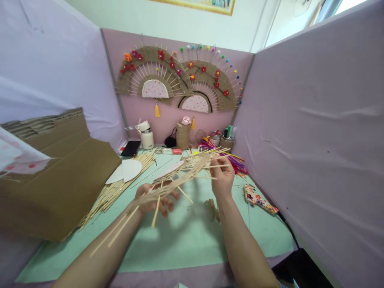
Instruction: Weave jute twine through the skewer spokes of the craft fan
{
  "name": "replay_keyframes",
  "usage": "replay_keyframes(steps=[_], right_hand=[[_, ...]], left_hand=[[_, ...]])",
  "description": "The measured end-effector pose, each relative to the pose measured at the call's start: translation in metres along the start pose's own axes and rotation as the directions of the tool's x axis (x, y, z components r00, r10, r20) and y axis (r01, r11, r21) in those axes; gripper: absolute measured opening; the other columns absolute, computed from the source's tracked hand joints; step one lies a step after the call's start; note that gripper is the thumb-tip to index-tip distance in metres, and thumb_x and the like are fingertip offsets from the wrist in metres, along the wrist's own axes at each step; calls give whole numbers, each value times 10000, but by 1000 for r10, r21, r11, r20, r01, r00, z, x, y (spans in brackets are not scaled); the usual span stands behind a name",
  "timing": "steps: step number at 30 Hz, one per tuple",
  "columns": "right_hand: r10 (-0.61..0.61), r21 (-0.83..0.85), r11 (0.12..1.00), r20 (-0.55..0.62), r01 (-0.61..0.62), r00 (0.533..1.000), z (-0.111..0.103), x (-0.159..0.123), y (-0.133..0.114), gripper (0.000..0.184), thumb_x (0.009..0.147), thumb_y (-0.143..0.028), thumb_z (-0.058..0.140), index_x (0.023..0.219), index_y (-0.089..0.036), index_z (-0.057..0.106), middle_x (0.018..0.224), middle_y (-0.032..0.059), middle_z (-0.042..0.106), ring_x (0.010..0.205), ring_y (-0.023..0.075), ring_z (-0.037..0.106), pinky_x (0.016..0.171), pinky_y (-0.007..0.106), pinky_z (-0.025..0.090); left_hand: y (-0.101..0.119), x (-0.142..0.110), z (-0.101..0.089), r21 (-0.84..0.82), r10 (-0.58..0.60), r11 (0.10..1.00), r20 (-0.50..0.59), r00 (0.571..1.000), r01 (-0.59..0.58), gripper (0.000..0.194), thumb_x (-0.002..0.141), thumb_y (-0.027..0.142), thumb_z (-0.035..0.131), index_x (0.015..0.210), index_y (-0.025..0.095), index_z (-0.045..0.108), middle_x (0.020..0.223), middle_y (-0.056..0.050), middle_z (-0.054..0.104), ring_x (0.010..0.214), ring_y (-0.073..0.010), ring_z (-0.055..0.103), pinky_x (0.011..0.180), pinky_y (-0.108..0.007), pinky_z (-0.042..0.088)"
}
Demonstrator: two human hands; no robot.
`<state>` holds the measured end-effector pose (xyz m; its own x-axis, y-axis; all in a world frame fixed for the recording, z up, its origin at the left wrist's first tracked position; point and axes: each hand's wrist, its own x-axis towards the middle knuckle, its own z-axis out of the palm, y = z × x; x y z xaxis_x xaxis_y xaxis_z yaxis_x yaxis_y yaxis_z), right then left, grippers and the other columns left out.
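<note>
A half-made fan [196, 173], with a curved twine-like band and thin wooden sticks poking out, is held tilted above the table, seen nearly edge-on. My left hand [156, 202] supports its near left part from below, fingers partly spread beneath the band. At the far right end my right hand [222, 173] pinches the fan by its edge or a stick; the exact grip is hidden. A pale half-round piece [171, 170] sits at the fan's inner part. Under the fan, a small loop of twine [213, 210] lies on the green cloth [186, 248].
Two finished fans [160, 60] hang on the back panel. Cardboard [60, 184] and many thin sticks [111, 196] are at left. A patterned glue gun [259, 199] with a black cord lies right. Behind stand a bottle [147, 138], a twine spool [183, 136] and coloured pipe cleaners [238, 160].
</note>
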<state>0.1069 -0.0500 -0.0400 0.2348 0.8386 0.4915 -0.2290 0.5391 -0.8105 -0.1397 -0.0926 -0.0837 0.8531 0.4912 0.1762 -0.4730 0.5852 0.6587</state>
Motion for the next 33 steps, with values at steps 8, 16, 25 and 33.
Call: replay_keyframes(steps=[8, 16, 25, 33], right_hand=[[-262, -117, 958, 8, 261, 965, 60, 36, -26, 198, 844, -396, 588, 794, -210, 540, 652, -36, 463, 588, 106, 411, 566, 237, 339], [-256, -219, 943, 11, 252, 967, 84, 34, -16, 243, 859, -432, 547, 799, -197, 535, 602, -58, 406, 528, 96, 365, 509, 231, 303], [-180, -205, 958, 104, 198, 978, 80, 27, -18, 221, 866, -412, 539, 837, -194, 553, 602, -54, 454, 517, 107, 420, 507, 230, 340], [-223, -334, 889, 281, 313, 934, 70, 51, -48, 255, 831, -393, 581, 999, -201, 583, 614, -51, 509, 584, 135, 486, 597, 248, 395]], left_hand=[[9, 13, -2, -47, 296, 926, -526, 797, -375, 461, 827, 354, 513, 1184, 66, 566, 1134, -194, 673, 988, -257, 667, 814, -344, 534], [2, 28, -10, 461, 611, 763, -742, 274, -453, 407, 680, -9, 648, 1027, 197, 596, 1110, -69, 663, 1007, -202, 658, 859, -331, 547], [-7, 45, -26, 553, 751, 644, -587, 302, -528, 315, 655, 159, 794, 948, 196, 685, 1077, -36, 694, 1090, -208, 599, 1042, -488, 429], [39, 54, -11, 601, 803, 566, -556, 214, -564, 339, 657, 136, 793, 964, 221, 676, 993, -16, 722, 992, -203, 655, 962, -466, 504]])
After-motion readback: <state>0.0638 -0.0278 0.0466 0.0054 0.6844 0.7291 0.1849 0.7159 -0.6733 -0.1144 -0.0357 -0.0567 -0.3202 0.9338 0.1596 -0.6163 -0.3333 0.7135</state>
